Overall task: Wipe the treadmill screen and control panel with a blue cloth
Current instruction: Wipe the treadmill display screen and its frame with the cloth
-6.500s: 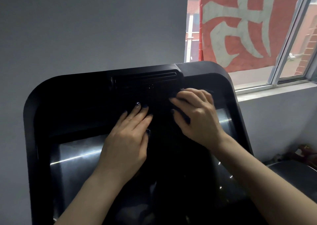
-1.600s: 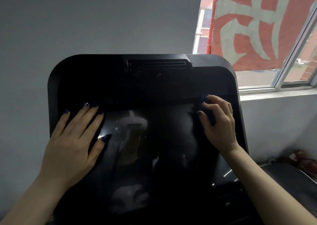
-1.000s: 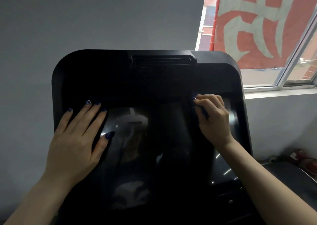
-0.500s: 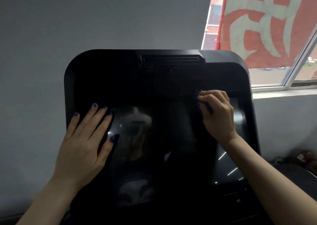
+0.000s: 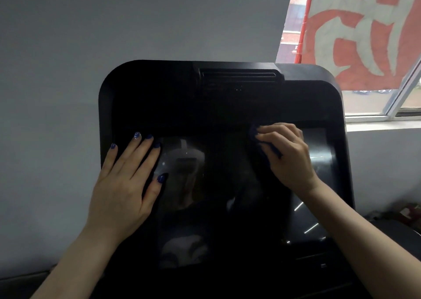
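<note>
since before, right hand (image 5: 288,156) shifted left on the screen (image 5: 205,184), gripping mostly hidden blue cloth (image 5: 270,149); left hand (image 5: 127,184) flat, fingers spread.

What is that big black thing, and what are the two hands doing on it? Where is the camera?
The camera sits on the person's head and looks down, so you see their own arms reaching forward. The big black thing is a treadmill console, the upright part of a running machine. Its shiny dark middle is the screen, which is switched off and mirrors the room. The left hand lies flat with straight fingers on the left side of the screen. The right hand has curled fingers bunched round a small blue cloth and presses it near the screen's top edge to wipe it. Behind, on the right, is a window with a red and white banner outside.
</note>
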Tool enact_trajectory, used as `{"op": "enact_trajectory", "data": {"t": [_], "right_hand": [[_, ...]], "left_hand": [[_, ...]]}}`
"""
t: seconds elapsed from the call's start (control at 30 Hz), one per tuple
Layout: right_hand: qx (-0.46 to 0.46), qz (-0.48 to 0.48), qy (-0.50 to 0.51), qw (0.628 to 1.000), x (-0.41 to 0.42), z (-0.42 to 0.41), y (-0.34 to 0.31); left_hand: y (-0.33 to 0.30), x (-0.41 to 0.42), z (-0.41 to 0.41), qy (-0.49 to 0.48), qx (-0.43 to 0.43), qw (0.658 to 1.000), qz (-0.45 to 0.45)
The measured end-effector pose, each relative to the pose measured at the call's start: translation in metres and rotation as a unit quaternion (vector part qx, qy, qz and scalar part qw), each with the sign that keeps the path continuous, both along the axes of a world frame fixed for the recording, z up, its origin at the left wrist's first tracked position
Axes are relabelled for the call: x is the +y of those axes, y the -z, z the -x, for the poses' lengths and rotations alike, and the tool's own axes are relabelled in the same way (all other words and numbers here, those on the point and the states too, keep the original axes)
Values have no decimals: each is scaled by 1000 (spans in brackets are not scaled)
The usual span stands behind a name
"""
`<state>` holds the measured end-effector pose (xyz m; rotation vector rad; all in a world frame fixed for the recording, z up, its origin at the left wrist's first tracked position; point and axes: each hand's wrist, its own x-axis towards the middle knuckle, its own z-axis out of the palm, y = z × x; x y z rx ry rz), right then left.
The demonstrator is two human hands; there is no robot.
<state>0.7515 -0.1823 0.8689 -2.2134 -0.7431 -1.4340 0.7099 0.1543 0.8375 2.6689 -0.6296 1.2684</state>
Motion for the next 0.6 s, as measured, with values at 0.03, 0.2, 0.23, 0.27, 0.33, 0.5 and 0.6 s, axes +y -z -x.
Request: {"op": "enact_trajectory", "data": {"t": [0.03, 0.2, 0.23, 0.27, 0.33, 0.5, 0.6], "right_hand": [[-4, -5, 7, 1000, -1, 0, -2], [-8, -44, 26, 999, 26, -3, -2], [-5, -27, 18, 999, 25, -3, -1], [-3, -7, 10, 1000, 20, -2, -1], [-1, 15, 2, 1000, 9, -1, -2], [1, -22, 12, 1000, 24, -1, -1], [4, -4, -9, 1000, 27, -1, 2]], "left_hand": [[0, 0, 0, -1, 1, 1000, 1], [-2, -1, 1, -4, 7, 1000, 0], [-2, -1, 1, -2, 10, 1000, -1], [-2, -1, 2, 2, 13, 1000, 1], [-2, 1, 6, 9, 19, 1000, 10], [6, 14, 16, -7, 28, 999, 37], [10, 16, 15, -10, 33, 998, 48]]}}
